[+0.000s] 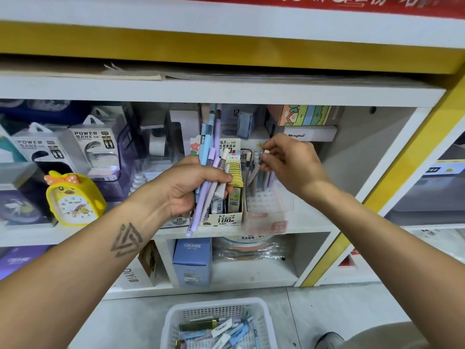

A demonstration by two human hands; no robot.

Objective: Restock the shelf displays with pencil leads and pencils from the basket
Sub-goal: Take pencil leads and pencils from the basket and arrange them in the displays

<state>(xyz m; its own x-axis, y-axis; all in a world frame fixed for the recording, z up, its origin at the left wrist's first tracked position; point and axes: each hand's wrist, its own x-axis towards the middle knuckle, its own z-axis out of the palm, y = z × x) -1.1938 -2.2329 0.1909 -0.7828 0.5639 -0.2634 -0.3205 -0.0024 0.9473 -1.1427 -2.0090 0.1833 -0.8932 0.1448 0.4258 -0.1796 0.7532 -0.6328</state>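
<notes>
Pastel pencils (210,170) sat bunched in the left hand's (190,187) clenched grip before the lead box (227,217). Right of that box, the right hand (289,162) pinched one pencil's (254,175) top at the clear stand (270,202).

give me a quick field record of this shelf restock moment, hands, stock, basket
left hand: left hand grips a bundle of pastel blue, purple and grey pencils
right hand: right hand pinches the white eraser end of one pencil over the clear perforated pencil stand
lead display: cardboard 0.7 HB lead box, between the hands
basket: white plastic mesh basket on the floor, stock inside
</notes>
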